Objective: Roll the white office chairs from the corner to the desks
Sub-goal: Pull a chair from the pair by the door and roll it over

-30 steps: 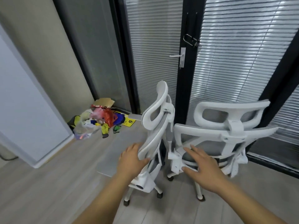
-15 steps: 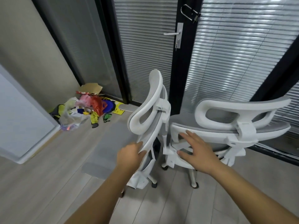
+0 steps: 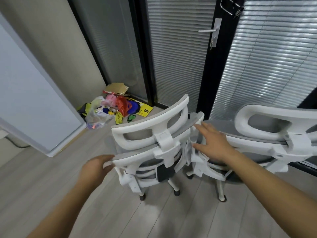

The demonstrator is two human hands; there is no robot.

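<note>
Pale wood-look flooring (image 3: 51,186) runs into a corner closed by a dark-framed glass door (image 3: 214,66) and slatted blinds (image 3: 274,66), with a heap of coloured bags and scraps (image 3: 113,107) against the wall. Two white office chairs stand side by side just before the door, nowhere near any desk. The left hand (image 3: 94,167) curls its fingers around the left edge of the near chair (image 3: 151,152)'s backrest, gripping the white frame. The right hand (image 3: 214,143) is flat and spread, fingers apart, resting where the near chair's right edge meets the far chair (image 3: 267,134)'s backrest; which one it presses I cannot tell. Judging by build, these chairs are bulky but roll freely on casters; the plastic frame is stiff and gives the firmest hold, while the grey mesh would give and the headrest may pivot.
</note>
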